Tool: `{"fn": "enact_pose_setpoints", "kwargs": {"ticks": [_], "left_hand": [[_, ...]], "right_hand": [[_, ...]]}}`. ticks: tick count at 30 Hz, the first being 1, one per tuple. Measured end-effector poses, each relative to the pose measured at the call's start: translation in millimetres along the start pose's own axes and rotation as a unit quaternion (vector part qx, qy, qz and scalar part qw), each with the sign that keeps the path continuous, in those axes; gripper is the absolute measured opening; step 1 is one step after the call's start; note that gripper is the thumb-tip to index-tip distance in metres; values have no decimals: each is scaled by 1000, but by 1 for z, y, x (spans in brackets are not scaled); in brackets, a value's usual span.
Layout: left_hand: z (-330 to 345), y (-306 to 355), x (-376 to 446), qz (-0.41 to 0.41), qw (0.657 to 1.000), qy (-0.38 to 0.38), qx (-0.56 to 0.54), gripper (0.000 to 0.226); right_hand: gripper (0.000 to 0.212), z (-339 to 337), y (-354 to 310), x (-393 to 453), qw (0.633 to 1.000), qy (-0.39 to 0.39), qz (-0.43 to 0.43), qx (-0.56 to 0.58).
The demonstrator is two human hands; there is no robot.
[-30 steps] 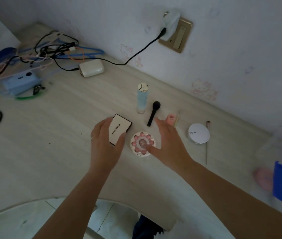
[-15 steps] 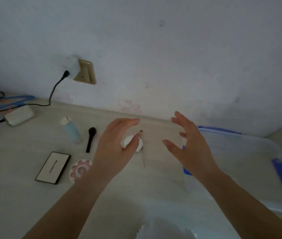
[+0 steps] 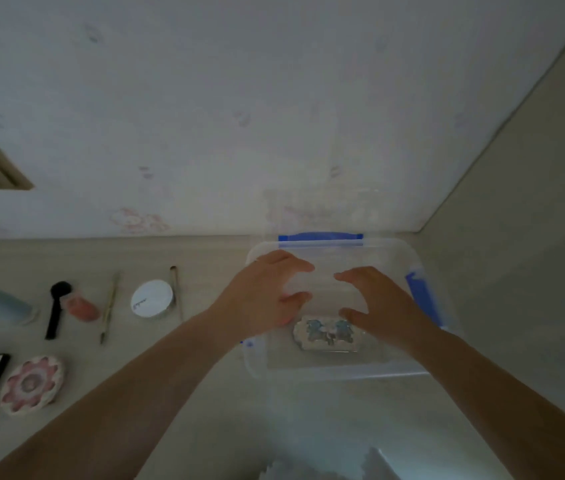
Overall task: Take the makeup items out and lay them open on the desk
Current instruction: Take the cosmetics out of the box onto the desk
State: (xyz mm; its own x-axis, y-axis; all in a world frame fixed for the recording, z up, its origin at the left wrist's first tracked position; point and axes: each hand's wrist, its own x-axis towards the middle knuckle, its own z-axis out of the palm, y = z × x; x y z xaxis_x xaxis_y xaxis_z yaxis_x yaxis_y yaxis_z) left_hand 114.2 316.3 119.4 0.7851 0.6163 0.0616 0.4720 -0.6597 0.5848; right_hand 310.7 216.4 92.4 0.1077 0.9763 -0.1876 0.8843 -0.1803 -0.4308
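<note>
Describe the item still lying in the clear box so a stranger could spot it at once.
Start at the clear plastic box with blue clips, at the right end of the desk against the wall. On its floor, just below both hands, lies a pale case. Its blue pattern sets it apart from the pink flower-shaped compact out on the desk.
</note>
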Motion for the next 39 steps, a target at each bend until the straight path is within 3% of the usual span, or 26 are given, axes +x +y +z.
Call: {"fn": "enact_pose_setpoints", "kwargs": {"ticks": [5, 8, 13, 20, 28, 34, 39], "left_hand": [[47, -1, 35, -98, 967, -182, 147, 56], [71, -11, 45, -112, 932, -244, 244, 47], [91, -14, 50, -91, 876, -307, 360, 32], [96, -18, 55, -68, 861, -295, 409, 33], [105, -19, 54, -22, 823, -298, 484, 39], [97, -11, 58, -49, 848, -287, 442, 40], [70, -4, 59, -69, 905, -226, 355, 30]], "right_hand": [[64, 14, 25, 16, 976, -171, -36, -127], [63, 30, 27, 27, 950, -240, -51, -195], [71, 51, 24, 34, 943, -225, -45, -242], [75, 63, 24, 38, 939, -192, -63, -277], [56, 57, 30, 43, 937, -178, -92, -285], [50, 48, 32, 41, 936, -175, -89, -292], [70, 24, 28, 43, 944, -170, -87, -268]]}}
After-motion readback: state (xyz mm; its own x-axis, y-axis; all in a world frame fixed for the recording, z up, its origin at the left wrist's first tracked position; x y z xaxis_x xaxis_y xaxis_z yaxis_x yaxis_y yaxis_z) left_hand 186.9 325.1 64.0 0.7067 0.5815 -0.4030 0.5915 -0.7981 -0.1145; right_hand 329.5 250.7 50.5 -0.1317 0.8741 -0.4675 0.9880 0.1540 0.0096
